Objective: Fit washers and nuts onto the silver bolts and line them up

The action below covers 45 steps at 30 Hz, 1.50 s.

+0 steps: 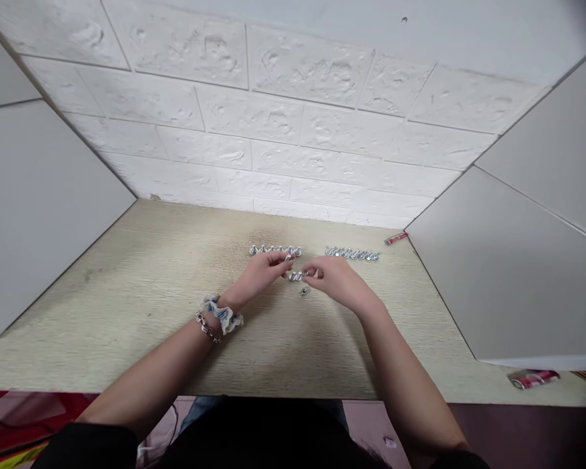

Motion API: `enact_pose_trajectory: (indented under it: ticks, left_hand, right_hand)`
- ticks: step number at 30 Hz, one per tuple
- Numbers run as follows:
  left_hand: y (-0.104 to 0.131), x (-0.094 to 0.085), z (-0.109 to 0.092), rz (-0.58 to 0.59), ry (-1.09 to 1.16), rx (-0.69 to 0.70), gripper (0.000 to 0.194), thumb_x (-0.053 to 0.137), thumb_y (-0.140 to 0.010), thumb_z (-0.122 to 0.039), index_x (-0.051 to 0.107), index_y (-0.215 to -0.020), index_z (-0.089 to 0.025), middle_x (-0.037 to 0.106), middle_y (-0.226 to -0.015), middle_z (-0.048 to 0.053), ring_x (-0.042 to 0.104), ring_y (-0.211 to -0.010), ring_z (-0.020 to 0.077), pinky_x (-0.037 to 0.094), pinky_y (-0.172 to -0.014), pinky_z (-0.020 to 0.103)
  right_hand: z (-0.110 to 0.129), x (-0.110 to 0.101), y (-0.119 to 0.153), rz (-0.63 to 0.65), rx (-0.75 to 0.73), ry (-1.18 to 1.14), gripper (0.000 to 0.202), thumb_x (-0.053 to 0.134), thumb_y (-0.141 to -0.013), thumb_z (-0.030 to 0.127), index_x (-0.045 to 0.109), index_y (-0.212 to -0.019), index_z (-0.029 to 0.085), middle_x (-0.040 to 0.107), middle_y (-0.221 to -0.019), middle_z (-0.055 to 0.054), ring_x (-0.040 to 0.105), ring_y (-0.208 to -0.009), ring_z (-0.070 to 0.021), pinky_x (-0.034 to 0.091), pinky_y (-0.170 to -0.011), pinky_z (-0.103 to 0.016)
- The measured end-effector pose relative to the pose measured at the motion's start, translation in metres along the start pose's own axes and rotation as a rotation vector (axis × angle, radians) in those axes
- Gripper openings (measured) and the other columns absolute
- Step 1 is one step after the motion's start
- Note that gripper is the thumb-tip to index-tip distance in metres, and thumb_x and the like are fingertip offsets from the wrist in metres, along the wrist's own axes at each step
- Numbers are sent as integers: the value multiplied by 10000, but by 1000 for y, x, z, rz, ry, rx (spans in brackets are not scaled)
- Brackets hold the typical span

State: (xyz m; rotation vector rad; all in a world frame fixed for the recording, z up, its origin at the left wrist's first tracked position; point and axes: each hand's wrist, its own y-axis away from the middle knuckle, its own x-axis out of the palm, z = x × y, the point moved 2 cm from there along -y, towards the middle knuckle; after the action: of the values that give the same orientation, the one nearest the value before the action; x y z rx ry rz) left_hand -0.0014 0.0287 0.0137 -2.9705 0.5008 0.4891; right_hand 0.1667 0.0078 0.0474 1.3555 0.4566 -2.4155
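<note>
My left hand (268, 270) is closed in a pinch on a small silver metal piece (288, 258), in front of a row of silver bolts (272, 249). Close to its right, my right hand (329, 277) has thumb and fingertips together at a small shiny metal part (305, 273). Between the hands a few silver pieces (295, 277) lie on the wooden table (151, 280). A single nut-like piece (303, 292) rests just nearer to me. Behind my right hand runs a second row of silver bolts (352, 254).
A red battery-like cylinder (396, 239) lies at the table's back right corner, and another (536, 379) at the front right. A white brick-patterned wall (273, 156) stands behind. Grey panels rise at the left (43, 215) and right (517, 260).
</note>
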Motion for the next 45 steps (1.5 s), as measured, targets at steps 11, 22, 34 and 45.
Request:
enact_pose_trajectory:
  ticks: [11, 22, 34, 45]
  left_hand:
    - [9, 4, -12, -55, -449, 245, 270, 423, -864, -285, 645, -991, -199, 647, -783, 14, 548, -683, 146, 400, -689, 249]
    - [12, 8, -4, -95, -550, 404, 275, 411, -886, -245, 585, -1090, -185, 647, -921, 61, 586, -829, 162, 438, -768, 281]
    - [16, 13, -7, -55, -551, 430, 272, 385, -904, -260, 578, -1082, -188, 637, -1051, 70, 577, -956, 178, 427, -848, 303]
    - [15, 8, -10, -102, -576, 441, 265, 421, -888, -281, 594, -1066, -187, 639, -922, 74, 581, -851, 171, 439, -787, 287]
  right_hand:
    - [2, 11, -10, -214, -103, -208, 227, 530, -805, 179, 665, -974, 246, 657, -884, -19, 596, -763, -127, 460, -718, -265]
    - [3, 19, -8, -283, -143, -168, 212, 537, -822, 222, 665, -983, 271, 659, -916, -27, 602, -861, -160, 461, -805, -308]
    - [-2, 15, -9, -199, -52, -35, 233, 527, -827, 394, 636, -733, 210, 626, -703, -9, 553, -671, -135, 396, -640, -253]
    - [-1, 22, -9, -108, -73, 170, 625, 145, -892, 563, 555, -612, 184, 566, -612, -42, 484, -591, -141, 268, -559, -258]
